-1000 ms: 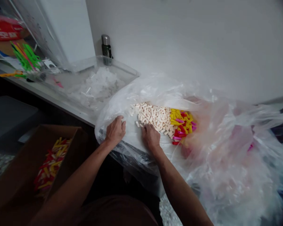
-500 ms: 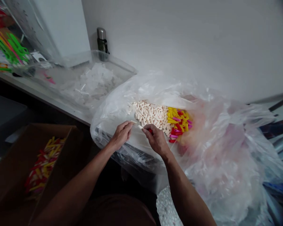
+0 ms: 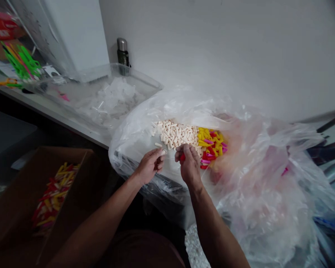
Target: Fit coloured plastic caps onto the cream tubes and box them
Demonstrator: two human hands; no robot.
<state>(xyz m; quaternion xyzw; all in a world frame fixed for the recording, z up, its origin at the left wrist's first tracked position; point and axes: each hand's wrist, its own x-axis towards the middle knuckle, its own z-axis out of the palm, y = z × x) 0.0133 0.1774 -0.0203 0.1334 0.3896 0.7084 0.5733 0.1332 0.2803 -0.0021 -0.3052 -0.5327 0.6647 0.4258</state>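
Note:
My left hand (image 3: 151, 163) pinches a small cream-coloured stick (image 3: 164, 152) between thumb and fingertips. A little to the right, my right hand (image 3: 190, 163) is closed around a short red plastic tube (image 3: 182, 157), which is mostly covered by the fingers. Just past my left fingertips lies a loose cream piece (image 3: 158, 144). Beyond both hands spreads a heap of cream sticks (image 3: 176, 133). Touching its right side is a pile of yellow, red and pink plastic tubes (image 3: 210, 141). Everything here rests on a clear plastic bag (image 3: 145, 108).
At left below the table stands a cardboard box (image 3: 86, 158) with coloured tubes in it. A clear tray (image 3: 145, 80) of translucent pieces sits at back left, near a flask (image 3: 123, 52). Green-handled tools (image 3: 25, 61) lie farther left. Bunched plastic (image 3: 268, 208) fills the right.
The hands have moved apart, my right one drawing back to the right. The cream stick near the right fingertips is now in my left hand, and another lies loose on the plastic.

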